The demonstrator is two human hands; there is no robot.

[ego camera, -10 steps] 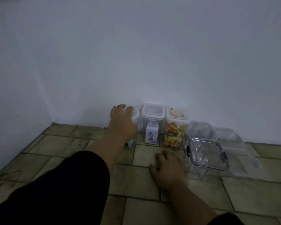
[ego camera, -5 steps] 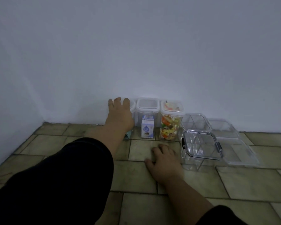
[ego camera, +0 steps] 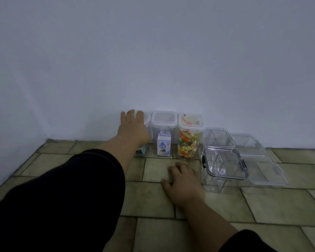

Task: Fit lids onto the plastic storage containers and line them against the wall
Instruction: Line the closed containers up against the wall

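Note:
Three tall lidded containers stand against the white wall. My left hand (ego camera: 133, 128) lies flat over the lid of the leftmost one (ego camera: 147, 118), hiding most of it. The middle container (ego camera: 164, 132) holds a small white and blue carton. The third (ego camera: 190, 136) is full of colourful pieces. To their right sit a low clear divided container (ego camera: 217, 138) by the wall and a second clear container (ego camera: 223, 165) with black latches in front of it. Flat clear lids (ego camera: 262, 170) lie further right. My right hand (ego camera: 183, 180) rests palm down on the floor tiles, holding nothing.
The floor is beige tile (ego camera: 153, 199), meeting the white wall (ego camera: 153, 60) behind the containers. A second wall closes the corner at far left. My dark sleeve (ego camera: 65, 197) fills the lower left.
My left hand has stayed on the leftmost container, which now sits closer to the wall. The view has shifted so everything appears lower and nearer. My right hand stays on the floor.

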